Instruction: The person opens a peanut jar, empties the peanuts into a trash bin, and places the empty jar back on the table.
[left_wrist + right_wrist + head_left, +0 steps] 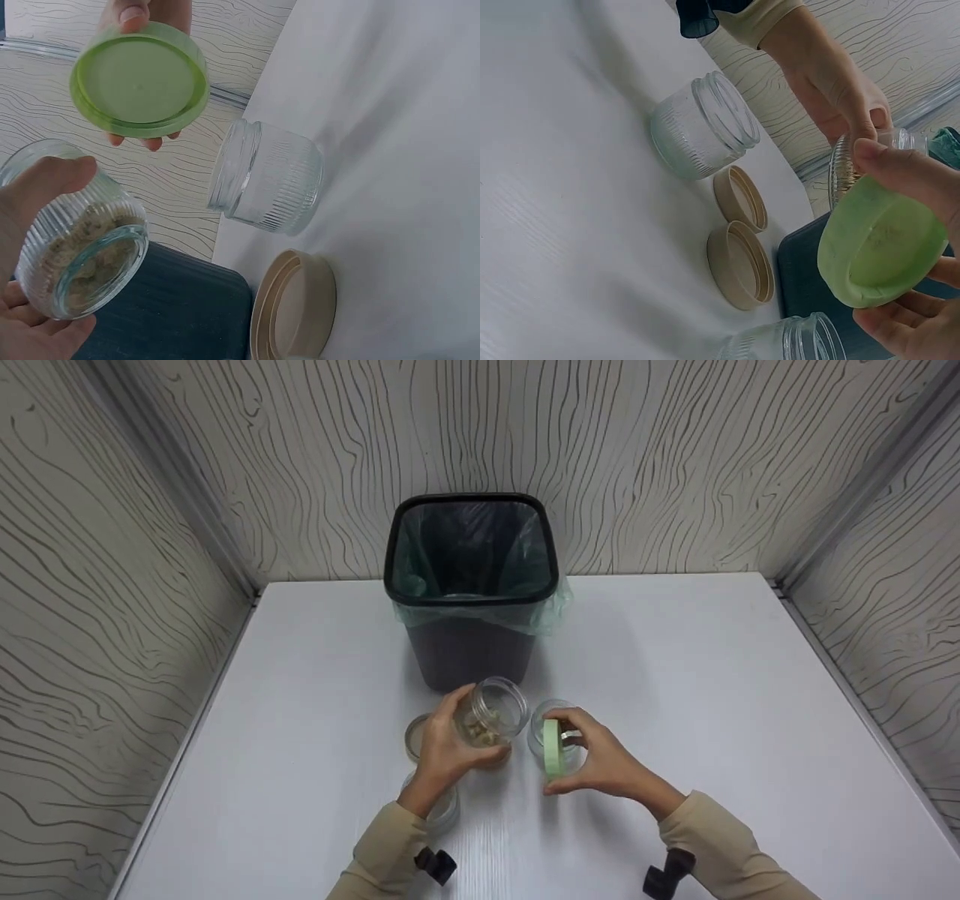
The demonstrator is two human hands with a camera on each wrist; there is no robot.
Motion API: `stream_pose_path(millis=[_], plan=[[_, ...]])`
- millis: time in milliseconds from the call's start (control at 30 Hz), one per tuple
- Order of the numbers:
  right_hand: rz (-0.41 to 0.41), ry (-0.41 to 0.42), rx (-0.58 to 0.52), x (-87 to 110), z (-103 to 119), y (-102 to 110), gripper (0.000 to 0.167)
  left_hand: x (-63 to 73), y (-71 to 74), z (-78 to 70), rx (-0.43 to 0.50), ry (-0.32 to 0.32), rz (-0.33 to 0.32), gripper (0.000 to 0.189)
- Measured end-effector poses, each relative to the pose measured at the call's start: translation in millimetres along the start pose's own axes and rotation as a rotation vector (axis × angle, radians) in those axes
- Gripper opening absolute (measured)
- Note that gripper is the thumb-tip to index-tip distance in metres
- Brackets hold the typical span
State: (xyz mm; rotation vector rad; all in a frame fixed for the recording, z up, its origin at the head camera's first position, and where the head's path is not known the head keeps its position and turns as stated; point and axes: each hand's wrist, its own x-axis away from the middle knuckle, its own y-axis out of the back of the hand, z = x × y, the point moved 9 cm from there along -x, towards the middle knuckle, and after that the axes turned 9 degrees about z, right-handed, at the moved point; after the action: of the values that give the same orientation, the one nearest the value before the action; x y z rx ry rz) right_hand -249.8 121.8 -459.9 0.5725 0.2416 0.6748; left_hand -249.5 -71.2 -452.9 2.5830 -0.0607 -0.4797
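Note:
My left hand [442,746] grips a ribbed glass jar [491,714] with its mouth uncovered, raised above the table. Pale brown clumps [101,259] lie inside it against the lower wall. To its right, my right hand [604,754] holds a light green round lid [553,750] on edge, thumb and fingers on opposite sides of its rim. In the left wrist view the lid's flat face [139,79] shows. Below the right hand stands an uncovered glass jar [281,180], partly hidden by that hand in the head view.
A dark bin [472,649] with a greenish liner [551,611] stands just beyond the hands. Two beige lids [739,266] lie on the white table [690,690] near the bin. Another uncovered glass jar [697,127] stands under the left forearm. Patterned walls [315,472] enclose the table's back and sides.

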Motion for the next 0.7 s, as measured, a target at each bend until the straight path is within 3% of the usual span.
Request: stream_pose_path(millis=[233, 500, 700], plan=[[0.033, 0.022, -0.062, 3.0, -3, -9, 0.085, 0.7, 1.8, -1.3, 0.005, 0.011, -0.002, 0.089], [0.098, 0.028, -0.165, 12.6, -15, -27, 0.082, 2.1, 6.2, -6.3, 0.000, -0.050, -0.034, 0.087], [0.108, 0.007, -0.151, 18.9, -29, -36, 0.082, 2.7, 8.0, -5.8, -0.024, -0.042, -0.047, 0.088]])
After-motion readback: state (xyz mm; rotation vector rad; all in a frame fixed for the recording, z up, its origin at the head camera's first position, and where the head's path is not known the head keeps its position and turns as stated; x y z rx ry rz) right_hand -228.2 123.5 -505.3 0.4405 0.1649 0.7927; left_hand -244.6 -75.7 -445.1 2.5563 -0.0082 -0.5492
